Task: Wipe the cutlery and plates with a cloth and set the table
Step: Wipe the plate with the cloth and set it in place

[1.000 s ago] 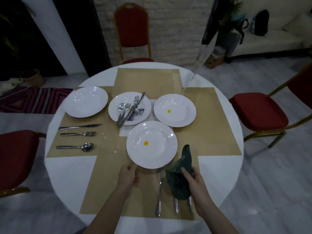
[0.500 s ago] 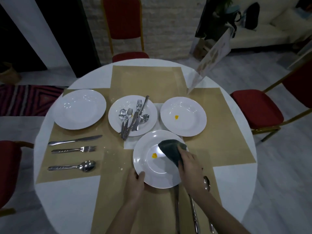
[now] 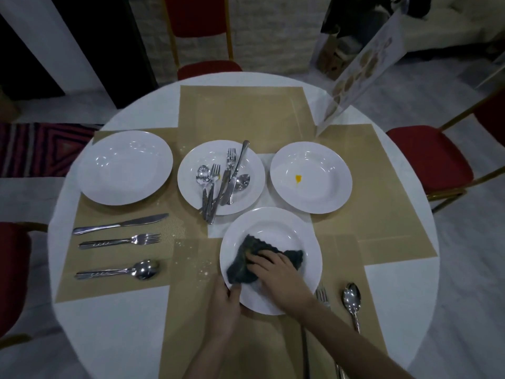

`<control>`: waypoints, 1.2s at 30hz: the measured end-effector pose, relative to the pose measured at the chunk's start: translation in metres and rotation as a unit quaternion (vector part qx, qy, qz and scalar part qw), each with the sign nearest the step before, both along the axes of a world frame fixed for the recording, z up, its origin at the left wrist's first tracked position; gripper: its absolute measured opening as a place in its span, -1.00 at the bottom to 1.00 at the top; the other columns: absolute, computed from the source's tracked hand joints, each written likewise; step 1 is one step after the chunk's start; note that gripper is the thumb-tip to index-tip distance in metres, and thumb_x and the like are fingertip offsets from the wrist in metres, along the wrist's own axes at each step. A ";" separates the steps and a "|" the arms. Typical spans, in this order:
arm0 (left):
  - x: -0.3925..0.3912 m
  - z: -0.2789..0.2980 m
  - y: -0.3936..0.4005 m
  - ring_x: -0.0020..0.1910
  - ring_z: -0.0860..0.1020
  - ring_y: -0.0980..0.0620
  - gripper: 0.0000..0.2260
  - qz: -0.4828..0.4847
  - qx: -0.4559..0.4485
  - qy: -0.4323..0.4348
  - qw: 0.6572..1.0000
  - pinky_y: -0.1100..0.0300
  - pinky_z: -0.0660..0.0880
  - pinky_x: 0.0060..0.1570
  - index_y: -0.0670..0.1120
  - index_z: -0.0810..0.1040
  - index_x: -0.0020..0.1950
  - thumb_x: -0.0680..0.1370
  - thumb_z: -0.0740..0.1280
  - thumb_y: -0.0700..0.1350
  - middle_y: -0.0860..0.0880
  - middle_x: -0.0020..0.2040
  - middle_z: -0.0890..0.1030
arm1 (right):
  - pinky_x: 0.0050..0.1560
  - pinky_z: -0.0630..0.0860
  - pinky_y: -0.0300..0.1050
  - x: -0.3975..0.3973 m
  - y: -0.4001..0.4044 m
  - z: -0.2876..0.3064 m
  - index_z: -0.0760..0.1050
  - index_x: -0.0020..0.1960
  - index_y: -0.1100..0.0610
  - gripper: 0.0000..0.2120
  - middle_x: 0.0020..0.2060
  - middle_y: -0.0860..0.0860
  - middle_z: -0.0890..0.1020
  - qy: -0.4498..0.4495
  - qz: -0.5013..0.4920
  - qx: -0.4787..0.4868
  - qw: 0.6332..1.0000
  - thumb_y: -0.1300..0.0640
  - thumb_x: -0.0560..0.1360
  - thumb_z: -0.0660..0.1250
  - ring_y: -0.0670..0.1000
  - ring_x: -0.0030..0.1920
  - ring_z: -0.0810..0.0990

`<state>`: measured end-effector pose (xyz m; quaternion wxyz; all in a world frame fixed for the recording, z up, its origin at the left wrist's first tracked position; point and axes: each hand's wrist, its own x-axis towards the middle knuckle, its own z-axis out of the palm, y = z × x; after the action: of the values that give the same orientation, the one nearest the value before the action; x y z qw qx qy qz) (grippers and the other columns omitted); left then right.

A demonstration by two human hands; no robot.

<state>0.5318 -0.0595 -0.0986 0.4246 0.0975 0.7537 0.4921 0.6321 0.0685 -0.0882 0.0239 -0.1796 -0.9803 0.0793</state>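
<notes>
My right hand [image 3: 276, 272] holds a dark cloth [image 3: 243, 266] down on the middle of the near white plate [image 3: 300, 236]. At that plate's front-left rim my left hand [image 3: 224, 305] grips the edge, thumb on top. The middle plate [image 3: 191, 181] carries a pile of several forks, spoons and knives [image 3: 221, 181]. A yellow spot marks the right plate [image 3: 328, 187]. The left plate [image 3: 125, 168] looks spotless. Below it lie a knife [image 3: 120, 224], a fork [image 3: 120, 240] and a spoon [image 3: 117, 270]. Right of my arm lie a spoon [image 3: 352, 299] and a fork [image 3: 322, 294], partly hidden.
The round white table [image 3: 109, 324] bears tan placemats [image 3: 240, 113] in a cross. Crumbs [image 3: 202, 266] dot the mat left of the near plate. A tilted menu card [image 3: 360, 67] stands at the back right. Red chairs stand at the back [image 3: 207, 68], the right [image 3: 426, 160] and the left [image 3: 13, 269].
My right hand has brought the cloth from the table edge onto the near plate and slid it to the centre, covering the yellow spot. My left hand stays on the rim.
</notes>
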 end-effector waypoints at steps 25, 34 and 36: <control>-0.007 0.021 -0.010 -0.09 0.66 -0.06 -0.75 -0.022 0.006 -0.064 0.998 -0.12 0.62 -0.05 -0.01 0.46 0.26 0.65 0.12 -0.21 -0.06 0.03 0.63 | 0.19 0.50 0.06 0.065 0.063 0.027 0.66 0.09 0.03 -0.48 0.13 -0.01 0.65 -0.072 0.000 0.091 0.993 0.22 0.15 0.62 0.10 0.13 0.60; -0.006 0.026 -0.020 0.06 0.60 -0.03 -0.78 -0.017 -0.013 -0.041 0.999 -0.05 0.57 0.10 0.01 0.48 0.23 0.66 0.13 -0.18 -0.01 0.06 0.63 | 0.11 0.57 0.25 -0.025 -0.049 0.004 0.62 0.19 0.06 -0.54 0.23 0.07 0.60 -0.042 -0.139 -0.045 0.988 0.04 0.29 0.50 0.16 0.22 0.58; -0.011 0.024 -0.026 0.07 0.60 -0.03 -0.79 -0.020 -0.018 -0.031 0.999 -0.07 0.57 0.12 0.03 0.50 0.22 0.66 0.15 -0.14 -0.03 0.07 0.63 | 0.11 0.57 0.21 -0.008 -0.042 0.005 0.64 0.15 0.04 -0.59 0.23 0.05 0.61 -0.020 -0.045 -0.062 0.997 0.14 0.31 0.55 0.16 0.20 0.59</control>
<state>0.5206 -0.0850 -0.0742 0.4590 0.0892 0.7467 0.4730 0.6240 0.0270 -0.0828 -0.0034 -0.2261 -0.9647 0.1348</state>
